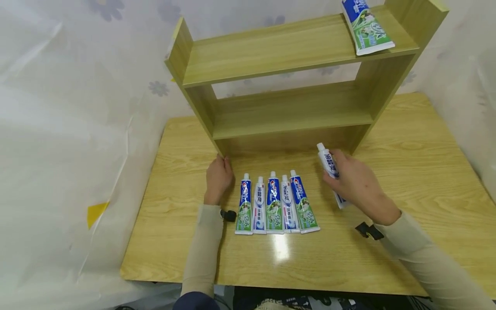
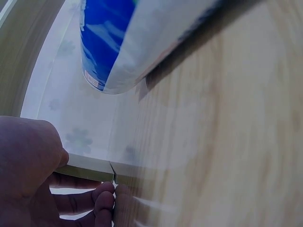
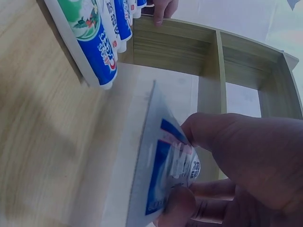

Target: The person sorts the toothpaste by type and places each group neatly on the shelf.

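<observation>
Gripped in right hand (image 1: 354,181): white-and-blue toothpaste tube (image 1: 328,165), fingers curled round it, cap pointing toward wooden shelf unit (image 1: 294,112), raised just above wooden table (image 1: 426,181), forearm angled in from lower right; left hand (image 1: 218,177) resting on the table with fingers loosely bent, touching the shelf's bottom left corner, holding nothing; beside it, row of five tubes (image 1: 275,204) lying flat; one more tube (image 1: 366,26) on top shelf.

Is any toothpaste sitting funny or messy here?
One is a bit odd: the toothpaste tube on the top shelf lies slanted, and its flat end pokes out past the shelf's front edge. The five tubes on the table lie in a neat row. Nothing is spilled or broken.
</observation>
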`<state>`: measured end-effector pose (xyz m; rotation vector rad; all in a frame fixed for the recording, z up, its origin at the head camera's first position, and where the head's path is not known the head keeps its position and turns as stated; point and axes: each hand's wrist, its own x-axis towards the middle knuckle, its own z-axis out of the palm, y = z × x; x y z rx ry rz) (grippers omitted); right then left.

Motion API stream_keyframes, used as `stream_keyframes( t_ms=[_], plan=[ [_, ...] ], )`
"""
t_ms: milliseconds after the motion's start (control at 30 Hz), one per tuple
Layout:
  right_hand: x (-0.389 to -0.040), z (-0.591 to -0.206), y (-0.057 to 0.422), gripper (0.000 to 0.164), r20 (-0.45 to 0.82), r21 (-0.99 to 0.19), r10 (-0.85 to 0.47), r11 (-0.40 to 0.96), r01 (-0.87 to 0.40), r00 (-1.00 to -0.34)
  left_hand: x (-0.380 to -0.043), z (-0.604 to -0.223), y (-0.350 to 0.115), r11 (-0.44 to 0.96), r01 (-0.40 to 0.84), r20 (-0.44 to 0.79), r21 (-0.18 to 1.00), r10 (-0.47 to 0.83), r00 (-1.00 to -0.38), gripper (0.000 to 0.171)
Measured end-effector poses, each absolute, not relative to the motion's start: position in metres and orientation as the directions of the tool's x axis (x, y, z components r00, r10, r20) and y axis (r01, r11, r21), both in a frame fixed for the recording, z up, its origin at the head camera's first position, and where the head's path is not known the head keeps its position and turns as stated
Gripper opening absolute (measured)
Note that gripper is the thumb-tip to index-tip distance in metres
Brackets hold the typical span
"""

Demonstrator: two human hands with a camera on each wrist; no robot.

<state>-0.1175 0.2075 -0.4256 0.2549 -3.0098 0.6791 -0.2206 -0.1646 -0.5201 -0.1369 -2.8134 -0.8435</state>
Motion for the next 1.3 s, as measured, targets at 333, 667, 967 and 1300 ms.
stream_keyframes(
  t_ms=[333, 667, 967, 1300],
  plan=[
    [-0.130, -0.405, 0.214, 0.063, 0.054, -0.412, -0.196, 0.889, -0.201, -0.979, -0.217, -0.521, -0.166, 0.842, 0.128, 0.207, 0.524, 0.020, -0.978, 0.038],
    [-0.137, -0.388, 0.217, 0.066, 0.062, -0.379, -0.221, 0.897, -0.228, -0.973, -0.246, -0.579, -0.186, 0.858, 0.185, 0.308, 0.479, 0.033, -0.951, 0.044],
    [-0.141, -0.371, 0.215, 0.065, 0.085, -0.380, -0.235, 0.891, -0.249, -0.968, -0.253, -0.585, -0.190, 0.860, 0.180, 0.286, 0.477, 0.042, -0.957, 0.040],
    [-0.162, -0.353, 0.223, 0.065, 0.159, -0.341, -0.208, 0.906, -0.252, -0.965, -0.233, -0.546, -0.175, 0.829, 0.175, 0.275, 0.531, 0.027, -0.961, 0.038]
  ],
)
